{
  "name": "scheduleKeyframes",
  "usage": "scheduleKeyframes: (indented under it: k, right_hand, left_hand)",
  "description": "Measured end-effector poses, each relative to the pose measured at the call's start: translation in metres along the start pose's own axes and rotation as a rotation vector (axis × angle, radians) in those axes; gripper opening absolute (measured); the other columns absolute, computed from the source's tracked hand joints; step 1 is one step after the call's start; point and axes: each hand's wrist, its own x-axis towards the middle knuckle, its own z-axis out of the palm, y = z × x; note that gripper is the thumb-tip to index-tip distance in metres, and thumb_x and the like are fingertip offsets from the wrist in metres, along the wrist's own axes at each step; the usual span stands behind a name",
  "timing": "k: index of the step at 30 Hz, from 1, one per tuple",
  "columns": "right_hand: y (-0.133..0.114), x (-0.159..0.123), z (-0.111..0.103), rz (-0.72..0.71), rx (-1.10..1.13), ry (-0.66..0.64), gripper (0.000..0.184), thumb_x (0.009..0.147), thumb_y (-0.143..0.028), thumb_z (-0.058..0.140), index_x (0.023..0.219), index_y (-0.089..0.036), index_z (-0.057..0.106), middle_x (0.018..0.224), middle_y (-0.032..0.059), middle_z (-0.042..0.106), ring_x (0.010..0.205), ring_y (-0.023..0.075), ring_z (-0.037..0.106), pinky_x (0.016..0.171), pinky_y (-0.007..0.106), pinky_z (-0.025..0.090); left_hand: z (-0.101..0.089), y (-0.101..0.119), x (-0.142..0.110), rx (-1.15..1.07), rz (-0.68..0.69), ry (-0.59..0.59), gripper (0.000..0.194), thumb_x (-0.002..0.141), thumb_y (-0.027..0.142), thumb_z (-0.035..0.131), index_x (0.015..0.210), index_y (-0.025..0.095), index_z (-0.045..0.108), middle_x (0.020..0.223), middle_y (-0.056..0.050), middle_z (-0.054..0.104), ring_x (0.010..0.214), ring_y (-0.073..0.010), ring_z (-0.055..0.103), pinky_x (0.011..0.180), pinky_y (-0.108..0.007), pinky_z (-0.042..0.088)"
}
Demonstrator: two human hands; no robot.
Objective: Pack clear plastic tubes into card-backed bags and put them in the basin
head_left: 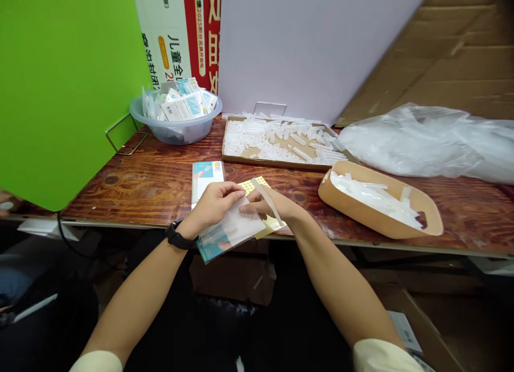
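Observation:
My left hand (212, 203) and my right hand (268, 202) both pinch a clear plastic packet (233, 230) with a blue-printed card inside, held over the near edge of the wooden table (152, 182). A thin white strip (268, 202) peels up across my right fingers. Under the packet lies a yellow sheet (257, 186). Another packet (206, 176) lies flat on the table just beyond my left hand. A black band sits on my left wrist.
A clear bowl (176, 127) of finished packets stands at back left. A flat cardboard tray (281, 142) and a tan oval tray (381, 206) hold several small white plastic tubes. A crumpled plastic bag (433, 139) lies at right. A green board (60, 88) stands left.

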Motion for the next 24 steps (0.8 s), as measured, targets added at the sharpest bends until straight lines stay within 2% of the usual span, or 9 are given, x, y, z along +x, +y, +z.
scheduleKeyframes:
  k: [3,5,8,10,12,14,16,20,24]
  right_hand:
    - [-0.004,0.000,0.002,0.002,0.027,-0.010,0.040,0.068,-0.044,0.070,0.046,-0.015,0.052,0.038,-0.0044,0.043,0.037,0.0069,0.038,0.038,0.021,0.025]
    - [-0.005,0.001,0.003,-0.038,0.061,0.031,0.045,0.069,-0.048,0.070,0.045,-0.015,0.051,0.040,-0.0038,0.044,0.039,0.0071,0.040,0.040,0.021,0.028]
    - [-0.002,0.006,0.004,-0.133,0.235,0.214,0.054,0.076,-0.064,0.058,0.056,-0.015,0.061,0.052,0.0006,0.057,0.049,0.0103,0.050,0.048,0.023,0.040]
    - [0.001,0.010,0.005,-0.204,0.392,0.331,0.060,0.076,-0.073,0.049,0.074,-0.016,0.069,0.071,0.0044,0.067,0.064,0.0151,0.060,0.057,0.026,0.048]
    - [0.003,0.013,0.008,-0.265,0.445,0.413,0.054,0.071,-0.068,0.060,0.089,-0.018,0.071,0.088,0.0052,0.070,0.078,0.0179,0.064,0.064,0.028,0.051]
    - [0.004,0.015,0.012,-0.297,0.401,0.488,0.045,0.067,-0.055,0.073,0.094,-0.019,0.070,0.092,0.0043,0.070,0.079,0.0171,0.063,0.066,0.028,0.052]
    - [0.004,0.016,0.015,-0.295,0.370,0.548,0.040,0.066,-0.048,0.076,0.093,-0.019,0.069,0.085,0.0034,0.070,0.071,0.0154,0.062,0.065,0.028,0.051]
    - [0.001,0.018,0.016,-0.299,0.342,0.704,0.029,0.069,-0.044,0.073,0.077,-0.017,0.068,0.070,0.0014,0.067,0.063,0.0135,0.059,0.063,0.028,0.049]
    - [-0.007,0.013,0.017,-0.320,0.245,0.841,0.024,0.071,-0.040,0.072,0.071,-0.016,0.071,0.061,0.0003,0.064,0.057,0.0119,0.056,0.057,0.025,0.045]
  left_hand:
    - [0.000,0.003,0.000,-0.025,-0.029,0.011,0.019,0.077,0.030,0.060,0.069,0.014,0.065,0.069,-0.003,0.065,0.063,-0.0128,0.054,0.060,-0.024,0.041]
    - [-0.001,0.002,0.002,-0.022,-0.015,0.091,0.018,0.076,0.029,0.060,0.066,0.015,0.063,0.065,-0.001,0.062,0.060,-0.0120,0.051,0.058,-0.023,0.039]
    - [-0.005,-0.003,0.006,0.000,0.025,0.336,0.018,0.077,0.028,0.058,0.065,0.015,0.061,0.061,0.001,0.057,0.057,-0.0107,0.047,0.056,-0.023,0.037]
    - [-0.007,-0.007,0.008,-0.014,0.037,0.498,0.018,0.078,0.028,0.057,0.066,0.015,0.059,0.060,0.002,0.055,0.056,-0.0100,0.045,0.055,-0.023,0.036]
    - [-0.009,-0.009,0.009,-0.039,0.042,0.598,0.018,0.078,0.029,0.057,0.066,0.015,0.059,0.061,0.002,0.056,0.056,-0.0099,0.045,0.055,-0.022,0.036]
    - [-0.009,-0.011,0.010,-0.042,0.044,0.640,0.018,0.078,0.029,0.058,0.066,0.015,0.061,0.062,0.001,0.057,0.057,-0.0105,0.047,0.055,-0.023,0.037]
    - [-0.011,-0.012,0.010,-0.056,0.048,0.641,0.018,0.077,0.030,0.060,0.068,0.015,0.064,0.065,0.000,0.061,0.060,-0.0116,0.051,0.058,-0.023,0.040]
    - [-0.017,-0.013,0.012,-0.098,0.071,0.625,0.017,0.074,0.031,0.065,0.072,0.016,0.071,0.074,-0.003,0.067,0.070,-0.0149,0.059,0.068,-0.026,0.045]
    - [-0.018,-0.001,0.008,0.068,0.123,0.710,0.015,0.072,0.031,0.068,0.073,0.018,0.074,0.078,-0.004,0.068,0.076,-0.0166,0.061,0.071,-0.028,0.047]
